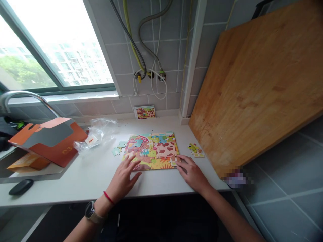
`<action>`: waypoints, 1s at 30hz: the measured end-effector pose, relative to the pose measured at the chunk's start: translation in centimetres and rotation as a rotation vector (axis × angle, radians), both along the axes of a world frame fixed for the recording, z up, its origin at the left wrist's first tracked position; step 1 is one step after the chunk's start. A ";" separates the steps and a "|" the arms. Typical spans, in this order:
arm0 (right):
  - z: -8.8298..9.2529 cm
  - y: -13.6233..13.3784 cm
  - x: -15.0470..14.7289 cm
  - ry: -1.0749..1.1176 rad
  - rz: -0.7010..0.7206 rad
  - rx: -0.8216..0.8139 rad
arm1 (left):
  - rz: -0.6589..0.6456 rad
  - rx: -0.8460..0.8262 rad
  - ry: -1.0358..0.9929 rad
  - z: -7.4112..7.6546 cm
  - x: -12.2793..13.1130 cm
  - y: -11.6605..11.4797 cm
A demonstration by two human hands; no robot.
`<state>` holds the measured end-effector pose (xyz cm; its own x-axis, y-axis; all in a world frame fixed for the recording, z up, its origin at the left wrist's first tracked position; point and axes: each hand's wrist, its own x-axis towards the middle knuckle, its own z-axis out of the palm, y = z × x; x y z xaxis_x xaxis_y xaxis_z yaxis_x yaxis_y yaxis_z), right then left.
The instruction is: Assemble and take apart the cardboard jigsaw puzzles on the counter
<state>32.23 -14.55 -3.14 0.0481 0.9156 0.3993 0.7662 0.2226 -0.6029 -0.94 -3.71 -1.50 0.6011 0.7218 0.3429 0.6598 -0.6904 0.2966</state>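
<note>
A colourful farm jigsaw puzzle (153,153) lies on the white counter, largely joined together, with a spotted cow and a red barn. My left hand (123,176) rests at its lower left corner, fingers spread and nothing held. At the lower right edge, my right hand (191,174) has its fingertips on a puzzle piece (174,161) with white and brown on it; the fingers partly cover it. Loose pale blue pieces (117,149) lie left of the puzzle, and one blue piece (138,143) sits on top of it. Yellow-green pieces (195,150) lie to the right.
A small picture card (145,112) leans on the back wall. Crumpled clear plastic (101,131) and an open orange box (63,144) stand left, near a faucet (30,95) and black mouse (21,187). A large wooden board (262,87) leans at the right.
</note>
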 end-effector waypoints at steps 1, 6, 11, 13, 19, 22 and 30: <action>0.1 0.0 0.0 -0.014 0.002 -0.003 | -0.034 -0.002 -0.007 0.5 1.3 -0.6; 0.0 0.0 0.0 -0.048 0.009 -0.007 | -0.242 -0.046 -0.021 2.6 8.0 -1.7; -0.2 0.0 0.1 -0.066 0.002 -0.009 | -0.420 -0.061 0.037 2.3 12.5 0.2; -0.1 0.1 0.1 -0.061 0.006 -0.002 | -0.431 -0.073 0.064 1.6 13.3 0.8; 0.2 0.0 0.0 -0.094 0.034 0.026 | -0.397 -0.071 0.005 -1.1 13.1 0.7; 0.2 0.0 -0.2 -0.168 0.056 0.061 | -0.364 -0.072 0.004 -1.5 13.0 0.2; 0.4 -0.3 -0.5 -0.143 0.018 0.065 | -0.347 -0.061 -0.063 -0.8 13.4 -0.1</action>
<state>31.78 -14.87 -2.73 -0.0295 0.8877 0.4594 0.8384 0.2722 -0.4721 12.45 -3.82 -2.34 0.7934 0.4983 0.3496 0.3681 -0.8502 0.3763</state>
